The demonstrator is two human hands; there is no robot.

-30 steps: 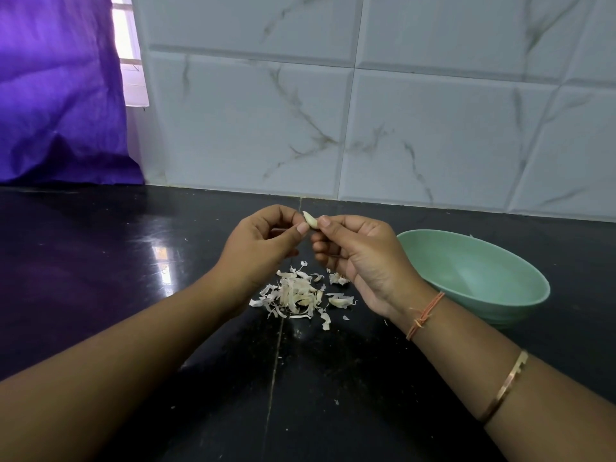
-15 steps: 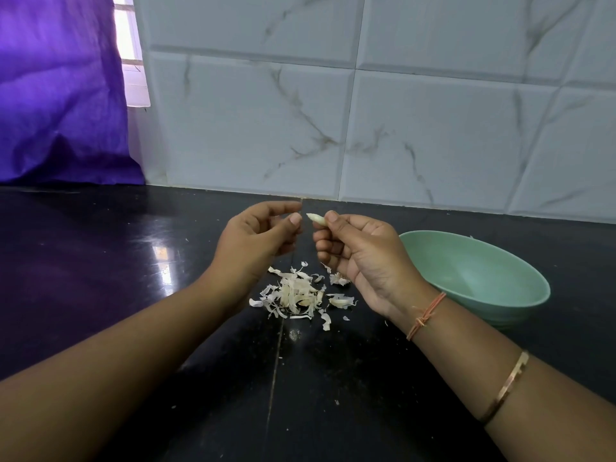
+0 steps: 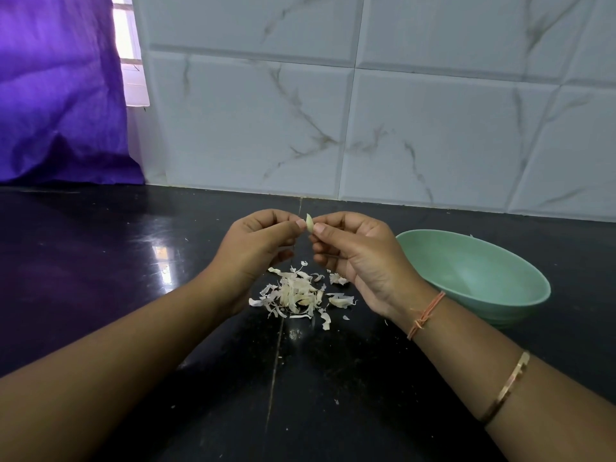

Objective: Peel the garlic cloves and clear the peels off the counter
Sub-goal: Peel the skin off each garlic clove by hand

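- Head view, and my right hand (image 3: 361, 258) has the garlic clove (image 3: 309, 223) pinched low down between thumb and forefinger, pointed tip up, in the air above the counter (image 3: 100, 261).
- My left hand (image 3: 253, 251) comes in from the other side, fingers curled, thumb tip pressed against the clove's flank. It looks set to pick at whatever skin is left.
- The clove is tiny and light, firm enough to take a squeeze. It looks pale and mostly bare, so I expect it to be slick. I would hold it by the blunt root end and work with a nail from the tip.
- Both wrists are raised and bent inward, knuckles facing me, forearms angling in from the bottom corners to meet at the middle.
- Right under my hands lies the pile of peels (image 3: 296, 295), papery, curled, a few flecks strayed beside it. They are feather-light, so I judge a sweep with the edge of the hand will serve better than pinching.
- Just to my right sits the green bowl (image 3: 483, 275), and I cannot see anything in it from here.
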